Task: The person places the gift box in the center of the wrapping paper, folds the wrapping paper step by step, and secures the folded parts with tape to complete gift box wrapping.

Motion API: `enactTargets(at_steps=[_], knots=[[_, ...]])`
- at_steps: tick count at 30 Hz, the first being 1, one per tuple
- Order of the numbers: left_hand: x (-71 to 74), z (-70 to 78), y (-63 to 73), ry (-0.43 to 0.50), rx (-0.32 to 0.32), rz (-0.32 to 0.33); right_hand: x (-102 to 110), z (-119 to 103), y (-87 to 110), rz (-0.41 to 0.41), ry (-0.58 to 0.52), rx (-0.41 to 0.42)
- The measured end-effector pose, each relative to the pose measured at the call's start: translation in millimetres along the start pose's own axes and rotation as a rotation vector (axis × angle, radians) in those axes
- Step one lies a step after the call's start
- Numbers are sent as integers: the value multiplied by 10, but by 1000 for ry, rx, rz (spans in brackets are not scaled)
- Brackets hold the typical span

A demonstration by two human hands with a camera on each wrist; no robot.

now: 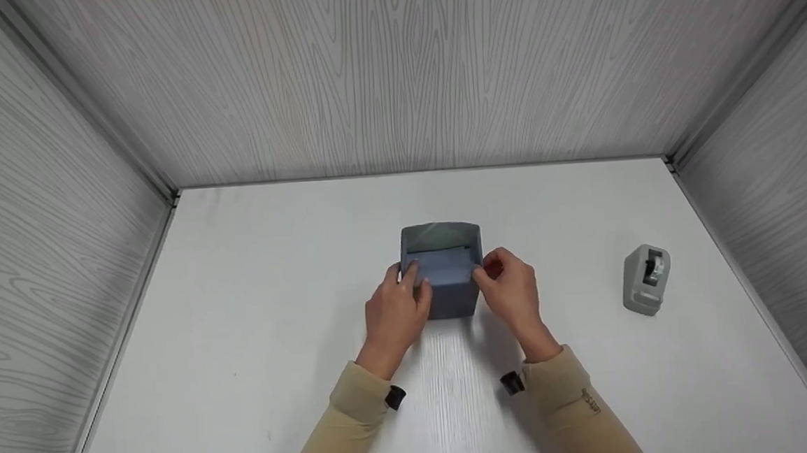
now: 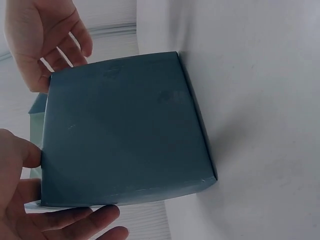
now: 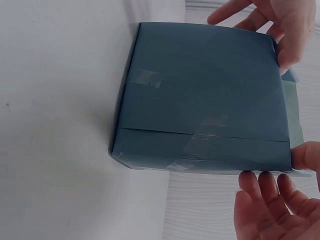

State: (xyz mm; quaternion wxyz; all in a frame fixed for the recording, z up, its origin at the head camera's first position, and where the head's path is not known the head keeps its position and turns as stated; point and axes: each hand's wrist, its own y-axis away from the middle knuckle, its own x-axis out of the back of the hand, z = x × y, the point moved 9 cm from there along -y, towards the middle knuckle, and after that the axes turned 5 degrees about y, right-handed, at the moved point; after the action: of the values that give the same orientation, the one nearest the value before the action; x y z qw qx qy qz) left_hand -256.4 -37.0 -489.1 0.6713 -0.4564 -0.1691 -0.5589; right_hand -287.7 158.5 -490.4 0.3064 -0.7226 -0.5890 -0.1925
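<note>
A blue-grey paper box [image 1: 453, 300] stands on the table, its open top facing up and a paler inner face [image 1: 439, 237] showing at the back. My left hand [image 1: 396, 316] grips its left side; in the left wrist view that hand's fingers [image 2: 95, 220] lie along the outer wall. At the opposite side, my right hand [image 1: 512, 291] pinches the front right corner of the rim, thumb at the top edge. In the right wrist view, clear tape [image 3: 147, 78] sticks to the box's front, which has a seam across it. Part of the inside is hidden by the fingers.
A grey tape dispenser [image 1: 646, 280] with a roll in it stands to the right of the box. The white table [image 1: 258, 263] is enclosed by grey wood-grain panels [image 1: 401, 72] at the back and both sides.
</note>
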Motion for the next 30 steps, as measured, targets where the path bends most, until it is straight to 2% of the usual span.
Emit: enactTargets(at_steps=[7,15,19,24,30], knots=[[18,4,-3,1,-20,18,-77,-23,-84,-60,19,45],[4,7,-3,30,-25,7,-161,11,-148,-164,-19,30],[4,6,-7,33,-29,9,-155,9,-173,-175,-11,29],[5,-3,-15,31,-19,5,-126,-46,-225,-166,-13,76],[7,-4,-17,32,-22,4,-152,-75,-290,-203,1,88]])
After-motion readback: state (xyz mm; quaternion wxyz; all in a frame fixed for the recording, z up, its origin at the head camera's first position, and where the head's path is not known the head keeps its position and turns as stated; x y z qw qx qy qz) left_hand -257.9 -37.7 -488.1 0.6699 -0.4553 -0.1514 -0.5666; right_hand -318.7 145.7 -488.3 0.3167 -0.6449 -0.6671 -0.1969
